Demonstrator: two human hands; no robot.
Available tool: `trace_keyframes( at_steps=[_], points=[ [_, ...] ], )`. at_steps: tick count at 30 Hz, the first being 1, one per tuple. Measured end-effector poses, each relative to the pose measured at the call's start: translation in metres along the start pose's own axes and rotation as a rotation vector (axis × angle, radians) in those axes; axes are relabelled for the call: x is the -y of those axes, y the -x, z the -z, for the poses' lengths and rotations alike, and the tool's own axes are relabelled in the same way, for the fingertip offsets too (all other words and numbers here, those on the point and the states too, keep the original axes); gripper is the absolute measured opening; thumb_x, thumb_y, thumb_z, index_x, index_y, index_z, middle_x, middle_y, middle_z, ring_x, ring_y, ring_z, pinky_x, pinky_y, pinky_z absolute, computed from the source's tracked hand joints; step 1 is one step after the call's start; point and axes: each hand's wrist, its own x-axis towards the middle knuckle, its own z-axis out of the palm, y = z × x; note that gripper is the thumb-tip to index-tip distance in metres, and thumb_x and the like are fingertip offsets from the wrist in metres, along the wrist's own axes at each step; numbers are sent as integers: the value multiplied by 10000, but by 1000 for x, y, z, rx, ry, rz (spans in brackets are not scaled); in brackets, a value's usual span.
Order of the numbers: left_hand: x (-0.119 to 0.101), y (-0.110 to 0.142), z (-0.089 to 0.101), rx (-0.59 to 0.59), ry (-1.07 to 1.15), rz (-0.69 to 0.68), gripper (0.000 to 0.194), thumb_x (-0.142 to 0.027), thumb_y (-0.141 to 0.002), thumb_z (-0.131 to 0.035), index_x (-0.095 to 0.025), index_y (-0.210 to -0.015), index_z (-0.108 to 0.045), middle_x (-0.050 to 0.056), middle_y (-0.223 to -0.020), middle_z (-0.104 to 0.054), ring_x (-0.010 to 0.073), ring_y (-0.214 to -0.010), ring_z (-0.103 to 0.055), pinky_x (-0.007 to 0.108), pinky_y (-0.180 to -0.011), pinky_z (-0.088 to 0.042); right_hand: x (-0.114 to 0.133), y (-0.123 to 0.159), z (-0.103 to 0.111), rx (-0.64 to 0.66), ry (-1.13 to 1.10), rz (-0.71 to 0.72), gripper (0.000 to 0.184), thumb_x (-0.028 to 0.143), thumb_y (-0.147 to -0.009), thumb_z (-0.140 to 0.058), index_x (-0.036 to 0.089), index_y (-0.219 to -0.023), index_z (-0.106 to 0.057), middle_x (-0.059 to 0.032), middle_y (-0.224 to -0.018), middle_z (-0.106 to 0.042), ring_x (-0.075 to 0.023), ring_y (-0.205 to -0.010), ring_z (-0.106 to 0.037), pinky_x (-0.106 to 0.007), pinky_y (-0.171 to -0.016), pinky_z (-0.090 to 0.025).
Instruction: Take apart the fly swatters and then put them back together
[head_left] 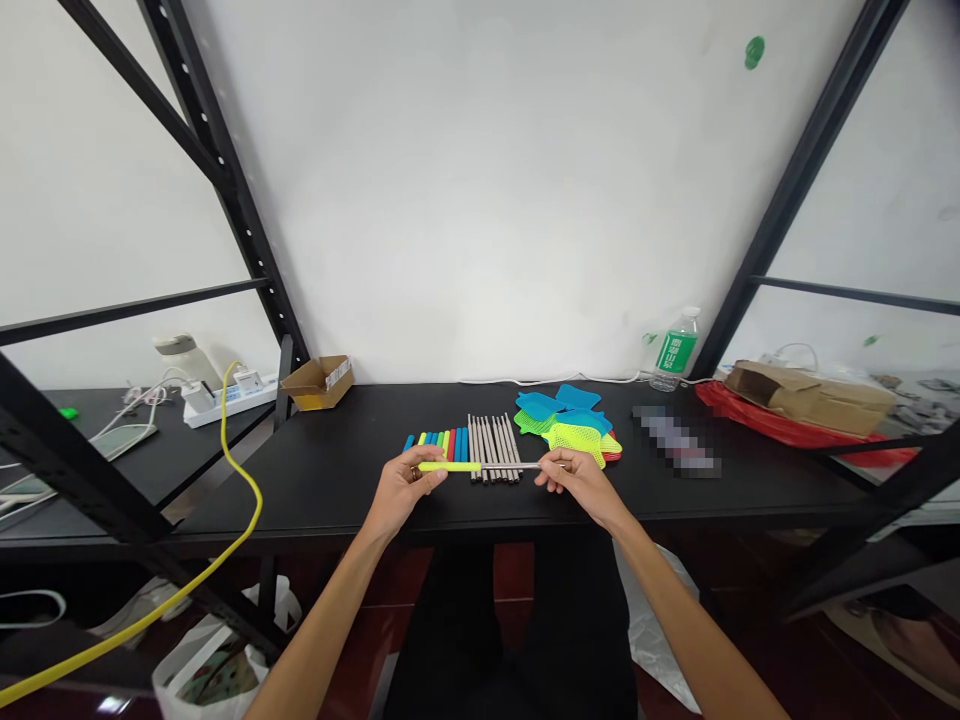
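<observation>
My left hand [401, 488] is closed around a yellow-green tube handle [459, 466], held level above the front part of the black table. With fingertips pinched, my right hand [583, 486] grips the far end of a thin metal rod [517, 466]. The rod's other end meets the handle in one straight line; how deep it sits inside cannot be seen. Just behind are a row of blue, yellow, green and red handles [455, 443] and several metal rods [495, 440] side by side. Blue, green, yellow and red mesh fly swatter heads [574, 418] lie in an overlapping pile farther right.
On the black table [322, 490] stand an open cardboard box [319, 383] at left and a plastic bottle [676, 350] back right. A red bag with cardboard [810, 400] lies far right. A yellow cable [251, 500] hangs at left, near a power strip [232, 400]. Black rack posts flank both sides.
</observation>
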Motion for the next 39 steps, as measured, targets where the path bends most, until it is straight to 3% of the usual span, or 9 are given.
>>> trace_keyframes(
  at_steps=[5, 8, 12, 16, 25, 32, 39],
  points=[
    [-3, 1, -1, 20, -46, 13, 321, -402, -768, -783, -166, -979, -731, 37, -797, -687, 90, -572, -468, 225, -529, -383, 0, 1, -3, 7, 160, 57, 484, 552, -936, -560, 195, -619, -636, -17, -507, -548, -184, -633, -589, -287, -605, -416],
    [-3, 2, -2, 18, -83, 38, 335, -450, -832, -712, -145, -970, -730, 14, -641, -641, 87, -519, -428, 224, -516, -348, -1, 0, -2, -31, 114, 38, 385, 540, -910, -604, 187, -809, -724, -12, -575, -576, -158, -580, -528, -278, -546, -377],
    [-1, 0, -1, -39, -57, 63, 364, -482, -863, -668, -135, -956, -723, -10, -549, -579, 86, -496, -421, 217, -502, -322, -4, -2, 0, -83, -60, 15, 377, 495, -842, -691, 183, -1051, -721, -87, -899, -721, -139, -601, -505, -271, -518, -373],
    [1, 0, 1, -47, -10, 63, 346, -466, -854, -685, -140, -969, -714, -11, -571, -581, 81, -500, -425, 213, -504, -319, -5, -4, 1, -97, -134, 10, 360, 452, -809, -736, 182, -1043, -692, -117, -1002, -737, -144, -639, -546, -264, -526, -382],
    [5, -2, 3, -83, 33, 2, 303, -405, -793, -756, -160, -964, -705, -9, -695, -581, 79, -536, -440, 230, -546, -342, -1, -2, -3, -83, -10, -18, 342, 494, -833, -701, 172, -947, -691, -96, -895, -738, -155, -652, -566, -268, -544, -404],
    [0, 0, 1, -42, -3, -4, 278, -389, -778, -771, -171, -938, -706, -40, -611, -526, 88, -545, -439, 235, -576, -378, -3, -1, -2, -25, 89, 4, 382, 539, -910, -601, 176, -842, -699, -75, -819, -716, -156, -658, -567, -272, -573, -417],
    [-5, 2, -2, 9, -53, 27, 336, -393, -717, -812, -166, -944, -712, 18, -817, -611, 100, -616, -482, 234, -574, -421, -4, -1, -2, -15, 121, 35, 483, 601, -933, -542, 176, -742, -667, -53, -684, -668, -160, -619, -575, -277, -572, -416]
  ],
)
